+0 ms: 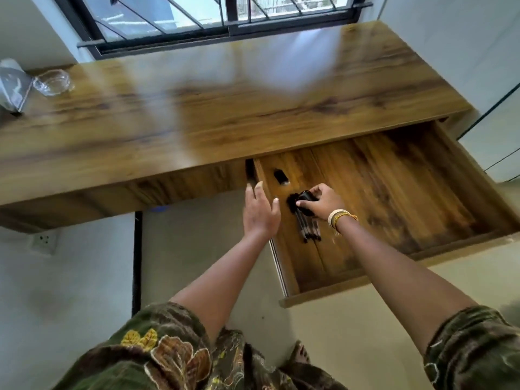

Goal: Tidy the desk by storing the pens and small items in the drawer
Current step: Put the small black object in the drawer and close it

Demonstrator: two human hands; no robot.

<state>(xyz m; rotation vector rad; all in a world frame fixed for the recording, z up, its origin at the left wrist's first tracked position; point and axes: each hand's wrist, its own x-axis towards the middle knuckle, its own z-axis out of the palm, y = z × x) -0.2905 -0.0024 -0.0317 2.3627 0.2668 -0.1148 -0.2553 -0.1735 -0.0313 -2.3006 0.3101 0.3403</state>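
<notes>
The wooden drawer point(394, 187) stands pulled far out from under the desk point(225, 114). Several pens point(309, 229) lie in a bundle on the drawer floor near its left side. My right hand point(320, 202) is inside the drawer, closed on a small black object point(305, 202) just above the pens' far ends. A small black item point(280, 175) lies further back in the drawer. My left hand point(260, 211) hovers over the drawer's left wall, fingers spread, holding nothing.
A clear glass dish point(52, 81) and a plastic-wrapped item point(12, 85) sit at the desk's far left. A barred window point(213, 21) runs behind the desk. A wall socket point(43, 240) is below left. My bare foot point(299, 353) stands on the floor under the drawer.
</notes>
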